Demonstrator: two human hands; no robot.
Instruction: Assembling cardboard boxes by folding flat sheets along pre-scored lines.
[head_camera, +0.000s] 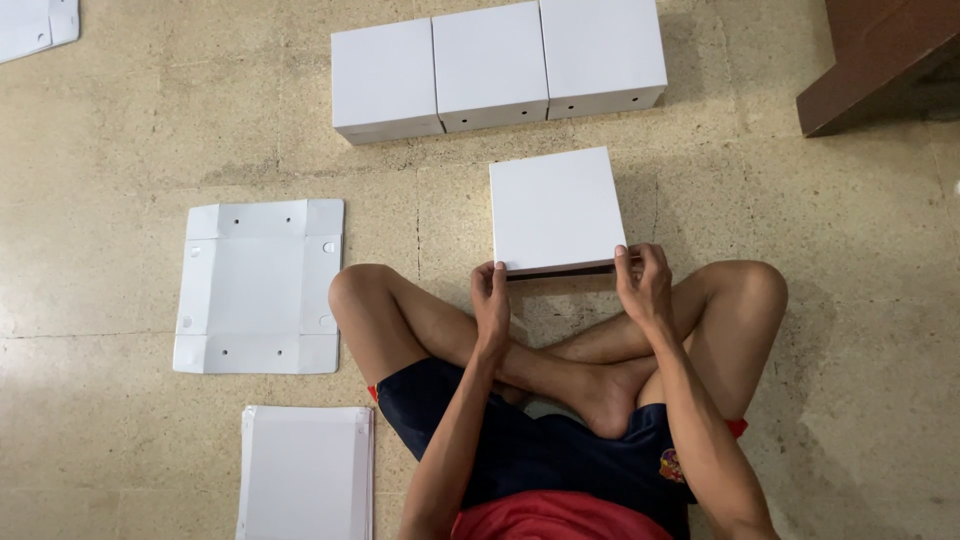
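Both hands, the left hand (490, 293) and right hand (645, 283), are pinching the near edge of a white square cardboard box (555, 208), seemingly light, stiff, crushable, lying just beyond the crossed legs (560, 350).

Home floor workspace: speckled stone floor (130, 160) (wooden furniture (880, 60) beside).
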